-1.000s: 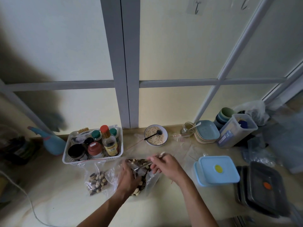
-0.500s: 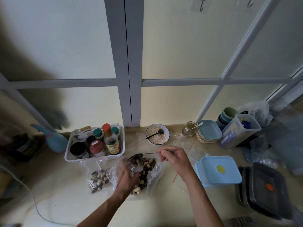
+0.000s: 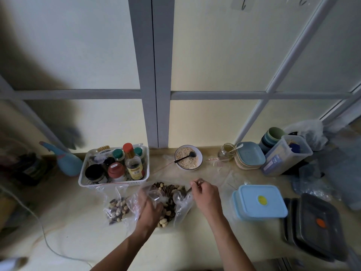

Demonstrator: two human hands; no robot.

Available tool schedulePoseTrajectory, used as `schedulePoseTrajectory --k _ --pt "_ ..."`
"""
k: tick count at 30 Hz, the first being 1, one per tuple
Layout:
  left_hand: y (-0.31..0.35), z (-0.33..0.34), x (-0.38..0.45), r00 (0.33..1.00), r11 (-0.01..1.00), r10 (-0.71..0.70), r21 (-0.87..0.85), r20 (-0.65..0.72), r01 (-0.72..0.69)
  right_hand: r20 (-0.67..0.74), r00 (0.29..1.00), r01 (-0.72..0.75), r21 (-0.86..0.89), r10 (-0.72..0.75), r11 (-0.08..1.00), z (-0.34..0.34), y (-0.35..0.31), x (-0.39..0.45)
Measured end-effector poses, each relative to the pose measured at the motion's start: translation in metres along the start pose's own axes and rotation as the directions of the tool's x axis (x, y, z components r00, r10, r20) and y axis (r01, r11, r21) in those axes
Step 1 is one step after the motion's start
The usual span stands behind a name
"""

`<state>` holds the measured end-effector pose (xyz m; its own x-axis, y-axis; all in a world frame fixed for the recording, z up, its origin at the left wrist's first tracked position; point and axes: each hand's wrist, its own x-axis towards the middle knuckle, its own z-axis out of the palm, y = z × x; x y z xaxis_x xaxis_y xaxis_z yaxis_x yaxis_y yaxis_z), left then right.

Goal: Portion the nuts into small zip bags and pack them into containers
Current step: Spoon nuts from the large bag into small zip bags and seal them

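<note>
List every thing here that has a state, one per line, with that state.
big nut bag: open, held by the left hand
right hand: grips a spoon dipped into the nuts
small zip bag: part filled, lying flat
blue container: lid on
black containers: lidded, stacked
glass jar: lid off
oat bowl: filled, spoon inside

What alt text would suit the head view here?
A person's left hand grips a clear plastic bag of mixed nuts open while the right hand dips a metal spoon into it. A small filled zip bag lies left; a blue lidded container right.
</note>
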<state>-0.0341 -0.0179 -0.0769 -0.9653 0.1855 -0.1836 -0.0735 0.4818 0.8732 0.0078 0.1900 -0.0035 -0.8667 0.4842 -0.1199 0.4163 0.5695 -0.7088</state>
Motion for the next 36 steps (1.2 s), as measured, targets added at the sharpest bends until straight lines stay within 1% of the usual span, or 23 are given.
schedulePoseTrajectory --k 3,6,9,13,15,17,19,22,24,26,27,29,32,34,36 --pt "0.01 -0.003 -0.009 0.999 0.999 0.047 -0.011 -0.003 -0.048 -0.045 0.999 -0.001 -0.039 0.0 0.999 0.018 -0.004 -0.012" --pt "0.015 -0.003 -0.015 0.996 0.996 0.081 0.024 -0.024 -0.08 -0.024 0.996 0.089 -0.079 -0.092 0.993 0.039 -0.009 -0.024" --pt "0.016 -0.005 -0.021 0.998 0.998 0.052 0.046 -0.046 -0.05 0.003 0.98 0.197 -0.121 -0.199 0.973 0.056 -0.012 -0.027" --pt "0.023 -0.005 -0.037 0.994 0.996 0.017 0.089 -0.11 -0.007 0.043 0.969 0.248 -0.118 -0.244 0.962 0.07 -0.016 -0.028" --pt "0.023 -0.003 -0.04 0.992 0.994 -0.006 0.11 -0.127 0.02 0.046 0.971 0.239 -0.1 -0.236 0.966 0.076 -0.016 -0.029" --pt "0.024 0.0 -0.039 0.992 0.992 -0.036 0.117 -0.121 0.05 0.05 0.976 0.213 -0.037 -0.211 0.976 0.082 -0.015 -0.031" --pt "0.025 0.002 -0.039 0.991 0.992 -0.055 0.105 -0.118 0.068 0.042 0.989 0.138 0.03 -0.139 0.99 0.089 -0.015 -0.032" --pt "0.03 0.002 -0.04 0.993 0.995 -0.002 0.096 -0.12 0.014 0.063 0.995 -0.086 0.197 0.075 0.977 0.096 -0.016 -0.029" --pt "0.029 0.002 -0.04 0.994 0.993 0.043 0.11 -0.098 -0.032 0.125 0.967 -0.252 0.396 0.22 0.883 0.097 -0.015 -0.028" --pt "0.024 0.002 -0.038 0.995 0.988 0.062 0.146 -0.083 -0.05 0.191 0.934 -0.358 0.544 0.303 0.759 0.096 -0.009 -0.027" --pt "0.022 0.002 -0.036 0.995 0.984 0.065 0.168 -0.08 -0.051 0.222 0.922 -0.386 0.59 0.317 0.709 0.092 -0.009 -0.028" --pt "0.018 0.003 -0.033 0.997 0.975 0.067 0.217 -0.046 -0.055 0.254 0.912 -0.408 0.622 0.321 0.669 0.085 -0.006 -0.03" --pt "0.016 0.003 -0.029 0.998 0.966 0.069 0.25 -0.002 -0.066 0.256 0.916 -0.402 0.609 0.309 0.684 0.074 -0.004 -0.029" --pt "0.014 0.003 -0.027 0.996 0.96 0.087 0.267 0.01 -0.086 0.232 0.916 -0.399 0.593 0.326 0.7 0.065 -0.006 -0.028" --pt "0.012 0.003 -0.024 0.998 0.962 0.065 0.264 0.027 -0.07 0.202 0.919 -0.39 0.608 0.34 0.692 0.055 -0.009 -0.027"
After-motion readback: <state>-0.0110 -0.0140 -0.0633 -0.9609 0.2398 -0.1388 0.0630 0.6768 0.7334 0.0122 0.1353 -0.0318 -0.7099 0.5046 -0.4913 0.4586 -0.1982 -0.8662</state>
